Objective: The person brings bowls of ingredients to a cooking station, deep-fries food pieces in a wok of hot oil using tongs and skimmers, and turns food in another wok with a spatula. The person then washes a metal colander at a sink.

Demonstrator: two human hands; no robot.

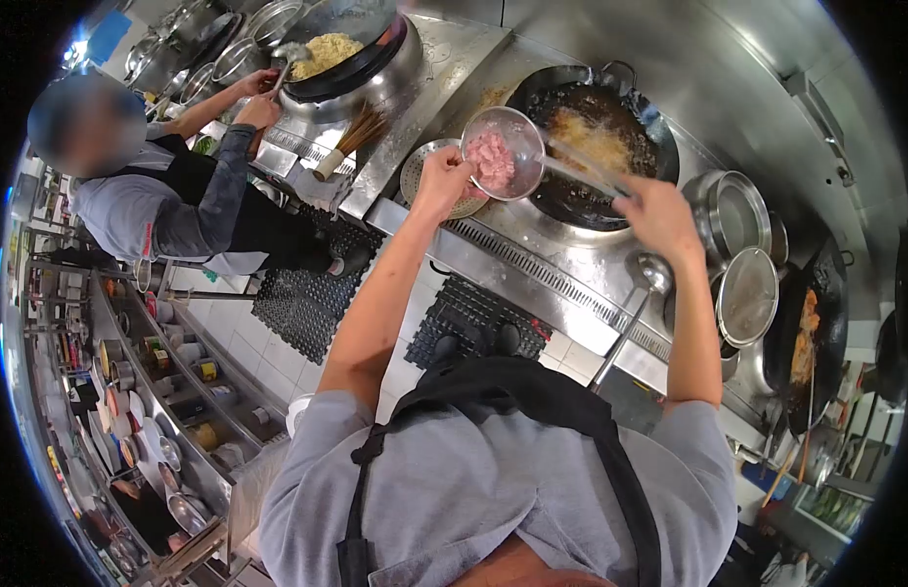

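My left hand [448, 182] is closed on the rim of a metal bowl [525, 147], which is tilted beside the wok. Pink pieces of raw meat [490, 160] lie in the bowl. My right hand [657, 217], smeared by motion, grips a long blurred metal utensil [586, 168] that reaches across the wok toward the bowl. Its far end cannot be made out. In the black wok [659, 132], golden food [596, 145] bubbles in dark oil. Under my left hand and the bowl is a round perforated strainer [412, 178].
A co-worker [170, 186] stands at the left, holding a ladle over another wok [400, 44]. A ladle [655, 274] rests on the stove at the right, near strainers [748, 296] and a pan [831, 333] of browned food. A brush [354, 137] lies between the stations.
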